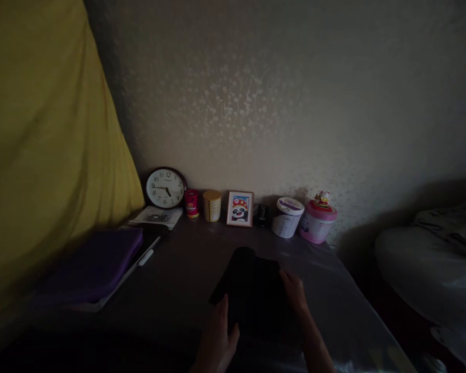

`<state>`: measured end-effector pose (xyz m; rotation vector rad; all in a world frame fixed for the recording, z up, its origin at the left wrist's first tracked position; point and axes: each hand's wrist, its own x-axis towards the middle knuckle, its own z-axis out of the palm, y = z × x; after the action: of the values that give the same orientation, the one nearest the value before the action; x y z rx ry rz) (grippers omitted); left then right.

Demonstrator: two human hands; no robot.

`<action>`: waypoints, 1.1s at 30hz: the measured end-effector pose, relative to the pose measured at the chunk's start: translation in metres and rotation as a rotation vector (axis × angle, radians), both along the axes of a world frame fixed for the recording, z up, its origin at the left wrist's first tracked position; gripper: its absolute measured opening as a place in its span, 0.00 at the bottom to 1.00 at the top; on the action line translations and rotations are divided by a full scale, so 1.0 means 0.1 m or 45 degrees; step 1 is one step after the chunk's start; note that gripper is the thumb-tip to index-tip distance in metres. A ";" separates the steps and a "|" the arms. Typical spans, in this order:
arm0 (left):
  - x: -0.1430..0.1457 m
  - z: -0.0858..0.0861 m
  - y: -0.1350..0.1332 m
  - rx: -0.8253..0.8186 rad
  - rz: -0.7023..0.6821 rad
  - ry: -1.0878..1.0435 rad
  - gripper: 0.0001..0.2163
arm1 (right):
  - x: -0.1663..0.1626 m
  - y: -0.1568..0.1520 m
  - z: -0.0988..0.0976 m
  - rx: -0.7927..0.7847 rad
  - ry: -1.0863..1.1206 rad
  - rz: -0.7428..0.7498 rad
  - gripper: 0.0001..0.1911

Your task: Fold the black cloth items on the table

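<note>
A black, folded piece of cloth (pixel 252 290), possibly a garment, lies on the dark table (pixel 178 280) in front of me. Its far left part rises in a rounded fold, and the dim light hides most of its details. My left hand (pixel 218 334) grips the near left edge, thumb on the right and fingers pointing away from me. On the other side, my right hand (pixel 294 291) has its fingers closed on the right edge near the far corner.
Along the wall stand a round clock (pixel 165 187), a red can (pixel 191 203), a yellow-lidded can (pixel 212 207), a framed panda picture (pixel 239 209), a small black object (pixel 262 215), a white tub (pixel 287 220) and a pink tub (pixel 316 225). A purple folder (pixel 97 264) lies left, beside a yellow curtain (pixel 54 129).
</note>
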<state>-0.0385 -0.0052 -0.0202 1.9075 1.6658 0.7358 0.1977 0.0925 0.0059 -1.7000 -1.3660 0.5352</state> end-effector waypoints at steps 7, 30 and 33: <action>0.03 0.01 -0.01 -0.005 -0.017 0.104 0.28 | -0.14 0.02 0.22 0.007 0.107 0.073 0.30; 0.09 0.30 -0.07 -0.118 -0.033 0.155 0.34 | -1.29 0.37 0.33 -0.228 -0.391 0.319 0.12; 0.08 0.37 -0.09 -0.054 -0.028 -0.045 0.39 | -1.34 0.31 0.36 -0.209 -0.522 0.383 0.10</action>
<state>-0.0310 -0.0137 0.0168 1.8700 1.6241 0.7154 0.0639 0.1230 0.0415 -1.8126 -1.9387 0.4919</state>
